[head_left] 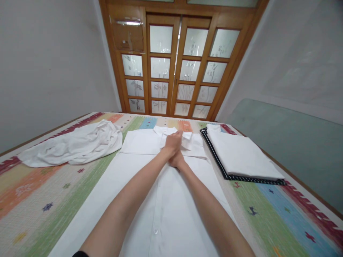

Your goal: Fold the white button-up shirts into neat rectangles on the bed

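Note:
A white button-up shirt (142,200) lies spread out with its front up and its collar (164,130) at the far end. Over its upper part, white cloth forms a folded band with a straight lower edge. My left hand (174,140) is closed on the shirt front just below the collar, thumb side up. Close against it and a little nearer to me, my right hand (177,159) is curled at the shirt's button strip. Its fingertips are mostly hidden. One button (155,231) shows lower down the strip.
A crumpled white garment (77,144) lies on the left. On the right, a folded white garment (241,153) rests on a black, white-patterned cloth (254,179). Everything lies on a colourful striped bed cover (45,210). Beyond stand wooden doors (174,89) with glass panes; walls flank both sides.

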`<state>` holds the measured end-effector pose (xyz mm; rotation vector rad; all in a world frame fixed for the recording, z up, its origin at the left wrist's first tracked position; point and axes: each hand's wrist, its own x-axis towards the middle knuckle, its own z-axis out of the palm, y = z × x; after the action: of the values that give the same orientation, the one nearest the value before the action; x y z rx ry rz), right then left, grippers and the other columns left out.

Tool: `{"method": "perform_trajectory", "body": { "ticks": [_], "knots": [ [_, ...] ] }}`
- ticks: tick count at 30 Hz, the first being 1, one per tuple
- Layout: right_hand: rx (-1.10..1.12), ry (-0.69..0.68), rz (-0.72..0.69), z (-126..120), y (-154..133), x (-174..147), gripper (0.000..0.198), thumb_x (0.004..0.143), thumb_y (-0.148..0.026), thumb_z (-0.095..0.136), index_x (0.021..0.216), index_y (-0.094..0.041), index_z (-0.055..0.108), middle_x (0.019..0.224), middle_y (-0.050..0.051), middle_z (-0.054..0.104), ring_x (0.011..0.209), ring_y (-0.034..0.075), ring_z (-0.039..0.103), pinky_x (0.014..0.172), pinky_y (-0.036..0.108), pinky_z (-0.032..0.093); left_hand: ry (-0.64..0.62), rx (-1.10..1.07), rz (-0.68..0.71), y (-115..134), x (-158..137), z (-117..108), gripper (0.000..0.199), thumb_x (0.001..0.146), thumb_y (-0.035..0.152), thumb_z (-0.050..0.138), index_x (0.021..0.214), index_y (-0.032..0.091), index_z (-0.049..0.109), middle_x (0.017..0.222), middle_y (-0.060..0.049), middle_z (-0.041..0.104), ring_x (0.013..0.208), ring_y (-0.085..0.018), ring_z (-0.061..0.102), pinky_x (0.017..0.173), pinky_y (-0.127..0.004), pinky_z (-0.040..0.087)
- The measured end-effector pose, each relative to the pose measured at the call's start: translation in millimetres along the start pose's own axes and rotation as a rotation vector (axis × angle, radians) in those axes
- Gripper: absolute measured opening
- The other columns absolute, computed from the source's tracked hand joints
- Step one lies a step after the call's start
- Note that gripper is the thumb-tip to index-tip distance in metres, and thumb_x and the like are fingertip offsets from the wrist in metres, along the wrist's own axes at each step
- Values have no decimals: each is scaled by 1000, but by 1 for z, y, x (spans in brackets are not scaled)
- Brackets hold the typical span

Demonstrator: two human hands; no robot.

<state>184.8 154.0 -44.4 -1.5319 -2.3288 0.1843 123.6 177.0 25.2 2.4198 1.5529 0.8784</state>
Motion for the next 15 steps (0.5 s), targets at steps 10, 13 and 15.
{"method": "perform_trajectory", "body": {
  "ticks": [10,13,15],
  "knots": [
    [-171,-149,101,-22,-24,-8,61,98,-54,28,154,-29,24,162,5,16,148,30,13,117,46,10,729,-261,-711,-127,-53,-71,21,84,17,50,103,15,60,92,-12,70,93,-27,66,85,-36,49],
    [-178,-157,99,-23,-23,-9,61,99,-53,27,154,-28,25,162,5,16,148,29,12,117,45,10,716,-355,-929,-152,-70,-68,35,74,10,57,108,17,56,99,-12,68,98,-28,65,88,-38,50],
    [-180,-151,94,-24,-24,-10,60,99,-52,25,154,-26,27,161,6,17,148,29,14,117,45,11,700,-441,-986,-159,-76,-66,45,72,11,60,115,17,52,105,-12,66,101,-28,64,89,-37,50]
  ]
}}
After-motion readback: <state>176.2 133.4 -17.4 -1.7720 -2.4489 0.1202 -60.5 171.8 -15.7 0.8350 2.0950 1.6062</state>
